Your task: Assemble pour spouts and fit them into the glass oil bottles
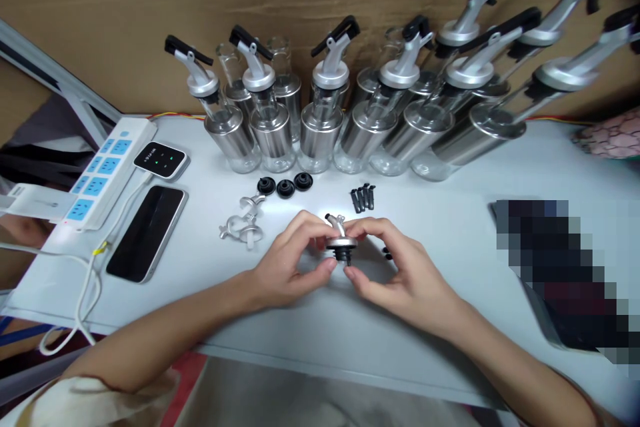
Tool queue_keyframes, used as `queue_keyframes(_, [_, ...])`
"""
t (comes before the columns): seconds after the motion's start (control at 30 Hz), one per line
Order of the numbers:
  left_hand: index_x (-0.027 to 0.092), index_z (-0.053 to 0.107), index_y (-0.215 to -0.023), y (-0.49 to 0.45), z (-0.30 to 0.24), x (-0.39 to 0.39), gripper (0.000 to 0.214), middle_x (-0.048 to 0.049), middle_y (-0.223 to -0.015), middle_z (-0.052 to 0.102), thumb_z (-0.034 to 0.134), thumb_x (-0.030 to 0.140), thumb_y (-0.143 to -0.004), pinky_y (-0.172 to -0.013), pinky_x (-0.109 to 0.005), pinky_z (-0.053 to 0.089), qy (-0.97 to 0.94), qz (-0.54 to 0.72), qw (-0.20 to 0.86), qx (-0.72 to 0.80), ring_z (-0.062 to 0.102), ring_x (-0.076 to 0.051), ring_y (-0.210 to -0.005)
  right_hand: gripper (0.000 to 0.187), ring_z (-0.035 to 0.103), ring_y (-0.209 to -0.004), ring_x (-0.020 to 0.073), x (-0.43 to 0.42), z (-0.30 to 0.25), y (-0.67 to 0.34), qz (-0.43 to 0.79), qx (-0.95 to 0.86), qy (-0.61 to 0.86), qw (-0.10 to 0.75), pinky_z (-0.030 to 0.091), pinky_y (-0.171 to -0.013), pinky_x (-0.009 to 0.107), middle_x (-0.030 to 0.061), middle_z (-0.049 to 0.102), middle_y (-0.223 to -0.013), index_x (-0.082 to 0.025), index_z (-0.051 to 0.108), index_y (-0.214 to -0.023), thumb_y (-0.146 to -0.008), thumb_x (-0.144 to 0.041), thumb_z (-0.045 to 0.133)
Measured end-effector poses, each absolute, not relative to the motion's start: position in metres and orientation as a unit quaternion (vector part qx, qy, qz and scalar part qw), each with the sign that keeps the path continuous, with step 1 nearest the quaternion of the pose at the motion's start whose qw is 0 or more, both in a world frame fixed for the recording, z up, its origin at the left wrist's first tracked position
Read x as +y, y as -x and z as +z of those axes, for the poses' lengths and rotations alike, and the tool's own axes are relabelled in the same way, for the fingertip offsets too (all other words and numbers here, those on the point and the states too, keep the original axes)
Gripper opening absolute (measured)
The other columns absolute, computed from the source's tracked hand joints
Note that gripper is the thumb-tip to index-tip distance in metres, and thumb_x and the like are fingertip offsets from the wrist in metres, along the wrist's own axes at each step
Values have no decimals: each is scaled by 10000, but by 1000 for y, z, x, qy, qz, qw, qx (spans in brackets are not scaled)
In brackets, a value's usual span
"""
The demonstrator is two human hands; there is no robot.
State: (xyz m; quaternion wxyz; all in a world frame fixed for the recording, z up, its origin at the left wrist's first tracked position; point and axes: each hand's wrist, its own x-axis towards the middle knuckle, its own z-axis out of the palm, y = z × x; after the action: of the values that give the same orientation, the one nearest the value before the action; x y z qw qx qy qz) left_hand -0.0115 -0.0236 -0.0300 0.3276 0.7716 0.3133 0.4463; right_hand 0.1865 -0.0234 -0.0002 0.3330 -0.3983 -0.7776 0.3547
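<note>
- Since the left hand [290,265] and the right hand [396,268] each pinch its rim, the pourer cap [341,244] sits level and steady.
- Black seals [285,187] lie just beyond the grip, likely for easy reach.

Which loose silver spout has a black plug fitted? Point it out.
The spout pinched between the left hand and right hand; the other spouts lie bare on the table to its left.

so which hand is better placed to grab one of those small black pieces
Probably the right. The right hand lies nearest the small black pieces, while the left hand sits toward the loose silver spouts. Both grip the spout assembly, so the left would have to hold it alone.
</note>
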Motion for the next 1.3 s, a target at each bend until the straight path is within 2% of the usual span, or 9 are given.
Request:
queue_keyframes(0.13, [225,499,-1162,12,-28,-24,306,-63,-1018,540,557,198,-863,-717,-300,519,-773,434,345,308,546,-174,-891,239,640,-799,170,-23,1,-186,330,-786,386,352,541,-671,282,36,638,-880,-237,508,-969,-776,-154,622])
queue_keyframes(0.27, [232,500,-1192,12,-28,-24,357,-70,-1048,531,604,223,-850,-777,-335,532,-777,431,348,299,559,-188,-939,253,673,-870,178,-24,-5,-186,340,-774,377,380,561,-724,293,49,664,-920,-238,510,-956,-762,-119,620])
queue_keyframes(0.53, [267,520,-1174,12,-29,-22,316,-43,-1022,502,615,226,-875,-811,-302,531,-776,407,374,305,563,-163,-930,232,716,-893,177,-23,-7,-187,349,-766,387,377,584,-755,278,58,720,-972,-236,526,-911,-756,-122,656])
queue_keyframes(0.73, [266,548,-1116,11,-31,-22,302,-29,-979,488,622,178,-836,-746,-280,521,-773,412,374,305,551,-150,-858,146,711,-870,153,-21,-2,-189,367,-770,374,365,563,-734,256,42,734,-963,-223,565,-911,-823,-145,652])
queue_keyframes(0.83, [245,554,-1073,10,-31,-22,307,-18,-948,472,615,133,-794,-741,-267,513,-762,424,376,313,538,-140,-837,114,673,-881,191,-17,3,-194,346,-808,356,318,530,-778,335,59,721,-936,-197,622,-958,-849,-217,651])
queue_keyframes(0.93, [228,553,-1012,10,-30,-22,286,-10,-923,447,588,101,-758,-723,-259,498,-744,422,387,345,527,-133,-822,213,594,-840,248,-11,1,-199,238,-857,392,234,466,-761,421,86,678,-862,-157,681,-1004,-882,-321,617])
queue_keyframes(1.1, [223,551,-960,9,-28,-23,284,-7,-920,430,563,62,-725,-733,-257,485,-727,413,400,376,520,-129,-829,391,512,-790,276,-5,-12,-203,56,-865,481,133,404,-680,398,106,616,-771,-76,678,-1154,-890,-356,607])
queue_keyframes(1.17, [224,551,-949,9,-27,-23,299,-13,-942,439,539,33,-719,-773,-270,488,-739,409,391,367,524,-136,-868,306,506,-784,269,-5,-13,-204,62,-863,485,125,389,-674,382,91,606,-747,-113,715,-1084,-888,-326,616])
queue_keyframes(1.3, [225,537,-930,9,-26,-24,316,-16,-966,448,496,-3,-715,-783,-271,478,-750,397,387,360,523,-137,-895,144,516,-778,236,-5,-9,-205,125,-861,470,147,374,-691,359,57,610,-731,-188,738,-794,-879,-234,632])
